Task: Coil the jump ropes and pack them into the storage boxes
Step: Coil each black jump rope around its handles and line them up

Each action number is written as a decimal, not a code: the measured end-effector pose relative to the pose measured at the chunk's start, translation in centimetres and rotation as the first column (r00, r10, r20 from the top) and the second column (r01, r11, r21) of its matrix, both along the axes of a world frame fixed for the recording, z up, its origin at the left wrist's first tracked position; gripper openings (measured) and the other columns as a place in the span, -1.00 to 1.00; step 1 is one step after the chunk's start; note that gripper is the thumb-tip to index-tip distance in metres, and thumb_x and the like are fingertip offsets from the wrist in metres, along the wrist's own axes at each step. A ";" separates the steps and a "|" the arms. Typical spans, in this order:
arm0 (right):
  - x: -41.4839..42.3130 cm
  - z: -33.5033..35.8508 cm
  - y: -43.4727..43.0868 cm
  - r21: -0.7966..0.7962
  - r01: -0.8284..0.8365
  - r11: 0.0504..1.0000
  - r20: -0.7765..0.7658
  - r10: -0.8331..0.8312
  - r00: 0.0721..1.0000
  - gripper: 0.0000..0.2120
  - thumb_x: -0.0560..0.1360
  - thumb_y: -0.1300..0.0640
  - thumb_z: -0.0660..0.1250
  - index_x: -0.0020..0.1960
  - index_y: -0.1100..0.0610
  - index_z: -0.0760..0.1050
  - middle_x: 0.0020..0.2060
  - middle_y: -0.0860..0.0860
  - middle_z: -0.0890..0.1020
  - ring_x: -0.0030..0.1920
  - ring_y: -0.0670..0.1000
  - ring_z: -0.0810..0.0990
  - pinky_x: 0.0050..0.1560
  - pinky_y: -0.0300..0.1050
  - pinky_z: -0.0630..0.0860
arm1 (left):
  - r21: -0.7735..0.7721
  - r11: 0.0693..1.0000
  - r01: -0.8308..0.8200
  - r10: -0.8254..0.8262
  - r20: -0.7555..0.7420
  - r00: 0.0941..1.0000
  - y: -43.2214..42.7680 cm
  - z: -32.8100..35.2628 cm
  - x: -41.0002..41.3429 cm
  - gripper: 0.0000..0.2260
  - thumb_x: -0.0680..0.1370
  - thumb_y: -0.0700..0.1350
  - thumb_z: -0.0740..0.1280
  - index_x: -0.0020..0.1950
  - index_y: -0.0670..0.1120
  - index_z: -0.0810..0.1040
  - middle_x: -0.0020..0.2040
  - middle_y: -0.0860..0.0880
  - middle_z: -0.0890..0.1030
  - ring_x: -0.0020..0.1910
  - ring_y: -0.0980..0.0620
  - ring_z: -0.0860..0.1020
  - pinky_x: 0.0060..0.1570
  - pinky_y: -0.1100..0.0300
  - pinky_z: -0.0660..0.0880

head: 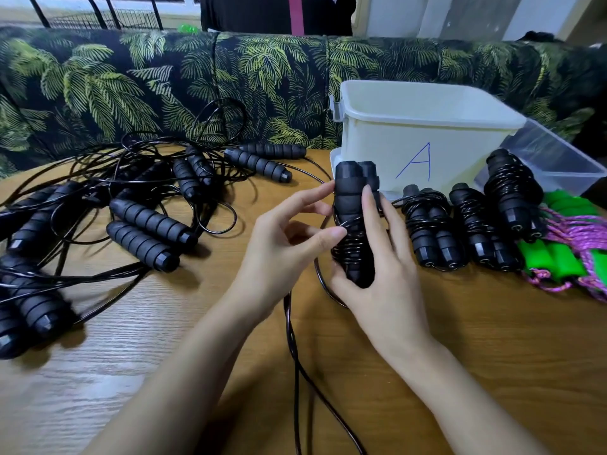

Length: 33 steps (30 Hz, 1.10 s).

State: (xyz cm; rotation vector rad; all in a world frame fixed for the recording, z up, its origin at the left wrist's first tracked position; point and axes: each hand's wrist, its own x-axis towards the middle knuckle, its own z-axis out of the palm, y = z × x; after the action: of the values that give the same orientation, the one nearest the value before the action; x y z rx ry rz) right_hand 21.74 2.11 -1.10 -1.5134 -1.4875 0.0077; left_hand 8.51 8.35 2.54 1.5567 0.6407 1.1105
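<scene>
My right hand [381, 267] grips a pair of black foam jump rope handles [353, 198] held upright together, with thin black cord wound around their lower half. My left hand [289, 238] pinches that cord [343, 223] against the handles with thumb and forefinger. The loose cord [295, 356] trails down across the wooden table [131, 339] toward me. Three wrapped black ropes [473, 224] lie in a row to the right. A white storage box marked "A" [417, 139] stands just behind the handles.
A tangle of uncoiled black jump ropes [131, 208] covers the table's left side. Green-handled ropes with pink cord [571, 244] lie at the right edge. A clear lid or box [558, 156] sits right of the white box. A palm-print sofa [197, 77] runs behind the table.
</scene>
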 end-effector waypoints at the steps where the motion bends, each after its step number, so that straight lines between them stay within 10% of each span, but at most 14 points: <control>1: 0.0 0.1 0.1 0.006 -0.047 0.999 -0.070 0.047 0.996 -0.14 0.38 0.13 0.42 0.57 -0.10 0.11 0.53 -0.02 0.25 0.46 -0.25 0.24 0.27 -0.54 0.22 | -0.001 1.000 0.021 -0.021 -0.004 1.000 0.2 0.0 -0.2 -0.55 0.45 -0.18 0.49 0.31 0.05 0.54 0.01 -0.02 0.54 -0.20 0.08 0.53 -0.04 0.18 0.53; 5: 0.2 0.5 0.1 0.039 -0.204 0.978 -0.330 0.205 0.921 -0.17 0.37 0.20 0.42 0.54 -0.12 0.17 0.45 -0.09 0.38 0.43 -0.10 0.39 0.33 -0.03 0.47 | 0.026 0.999 0.046 -0.045 -0.008 0.999 0.8 0.1 -0.8 -0.62 0.49 -0.21 0.44 0.30 -0.02 0.56 0.08 -0.09 0.60 -0.07 -0.04 0.58 0.12 0.08 0.56; 10: 0.1 0.8 0.0 0.023 -0.347 0.938 -0.464 0.317 0.827 -0.20 0.38 0.24 0.41 0.51 -0.14 0.20 0.42 -0.08 0.45 0.39 -0.01 0.46 0.41 0.10 0.39 | -0.017 0.997 -0.074 0.075 0.067 0.995 0.9 0.2 -0.9 -0.71 0.42 -0.16 0.44 0.14 -0.09 0.63 -0.12 0.01 0.66 -0.16 0.05 0.61 -0.03 0.21 0.55; 21: 0.5 0.5 -0.1 0.005 -0.459 0.888 -0.483 0.404 0.777 -0.25 0.47 0.13 0.39 0.55 -0.11 0.14 0.48 -0.08 0.35 0.48 -0.06 0.32 0.49 0.07 0.27 | -0.384 0.915 0.128 -0.110 0.067 0.992 1.1 0.4 -1.1 -0.51 0.49 -0.09 0.45 0.41 -0.01 0.44 0.17 -0.07 0.67 0.20 -0.04 0.61 0.31 -0.13 0.46; 33: 0.2 0.0 0.3 0.003 -0.303 0.953 -0.219 0.296 0.930 -0.12 0.40 0.23 0.54 0.55 -0.09 0.14 0.37 -0.06 0.40 0.43 -0.10 0.35 0.42 -0.22 0.29 | -0.263 0.957 -0.125 0.141 0.041 0.989 -0.2 -0.2 0.3 -0.46 0.24 -0.04 0.52 0.22 0.01 0.56 -0.02 -0.01 0.68 -0.12 0.15 0.66 -0.17 0.35 0.53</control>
State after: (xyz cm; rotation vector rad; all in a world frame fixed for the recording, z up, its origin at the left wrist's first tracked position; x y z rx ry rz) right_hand 21.89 2.43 -1.13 -1.2504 -1.5304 0.3686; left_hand 8.79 8.16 2.34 1.2662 0.8261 1.1195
